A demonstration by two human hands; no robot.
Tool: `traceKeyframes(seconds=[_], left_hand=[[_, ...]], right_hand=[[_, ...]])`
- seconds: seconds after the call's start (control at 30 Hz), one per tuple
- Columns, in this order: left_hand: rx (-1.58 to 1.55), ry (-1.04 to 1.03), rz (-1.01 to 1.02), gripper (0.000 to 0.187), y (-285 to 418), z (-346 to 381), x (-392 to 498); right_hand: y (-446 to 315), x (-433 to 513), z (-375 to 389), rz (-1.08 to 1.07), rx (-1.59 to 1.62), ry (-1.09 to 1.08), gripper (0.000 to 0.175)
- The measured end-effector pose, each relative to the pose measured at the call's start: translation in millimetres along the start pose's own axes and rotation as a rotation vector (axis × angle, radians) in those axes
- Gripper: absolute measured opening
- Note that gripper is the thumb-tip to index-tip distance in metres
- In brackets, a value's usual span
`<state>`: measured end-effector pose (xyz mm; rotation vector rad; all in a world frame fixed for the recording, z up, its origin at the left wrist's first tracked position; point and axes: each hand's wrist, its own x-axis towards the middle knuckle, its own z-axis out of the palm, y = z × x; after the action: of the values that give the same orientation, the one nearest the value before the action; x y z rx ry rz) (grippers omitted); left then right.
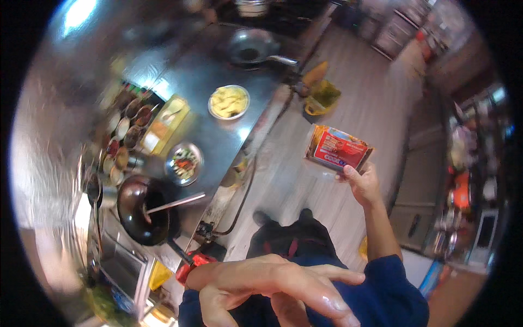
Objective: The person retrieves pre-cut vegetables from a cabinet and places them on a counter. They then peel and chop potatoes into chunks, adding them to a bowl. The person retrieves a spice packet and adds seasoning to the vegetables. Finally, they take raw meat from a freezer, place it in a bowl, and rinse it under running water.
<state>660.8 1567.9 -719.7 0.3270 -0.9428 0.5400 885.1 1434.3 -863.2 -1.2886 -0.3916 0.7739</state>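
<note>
My right hand (361, 182) grips the lower edge of a red and yellow printed plastic food packet (341, 149), held out over the floor. Large and close to the camera, my left hand (278, 286) has its fingers apart and holds nothing. Beyond that wrist, a red cloth (194, 265) lies around the handle of a dark wok (141, 210) with a metal utensil (175, 203) resting in it. On the steel counter (212, 139) are a bowl of pale yellow pieces (229, 102) and a metal plate of chopped vegetables (184, 163).
Seasoning bowls (122, 128) and a yellow tray (165, 124) stand along the counter's far side. A second wok (253, 47) sits at its upper end. A yellow bin (322, 96) stands on the floor. A blurred person (410, 57) is at upper right, near shelves of goods (461, 188).
</note>
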Motion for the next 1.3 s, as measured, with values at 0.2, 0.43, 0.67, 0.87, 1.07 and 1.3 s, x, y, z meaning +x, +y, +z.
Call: traceKeyframes(seconds=[0.2,0.43,0.67,0.87,1.07,1.3], left_hand=[[-0.170,0.016,-0.295,0.076,-113,-1,12],[-0.641,-0.154,-0.453,0.074,-344,23,-10],[-1.120,-0.056,-0.787,0.077,-458,121,-77],[-1.228,-0.168,-0.929,0.064,-561,112,-137],[-1.437,-0.101,-0.875,0.049,-731,72,-114],[-1.353,-0.196,-0.897,0.036,-872,42,-65]], right_hand=[[-17,-94,-129,-0.199,-0.103,0.314,0.044],[-30,-236,-294,-0.196,-0.266,0.726,0.034],[-6,-398,-369,-0.238,-0.233,0.959,0.025],[65,-484,-439,-0.382,-0.080,1.236,0.025],[58,-514,-577,-0.281,0.011,1.606,0.024],[16,-543,-650,0.087,-0.311,1.938,0.031]])
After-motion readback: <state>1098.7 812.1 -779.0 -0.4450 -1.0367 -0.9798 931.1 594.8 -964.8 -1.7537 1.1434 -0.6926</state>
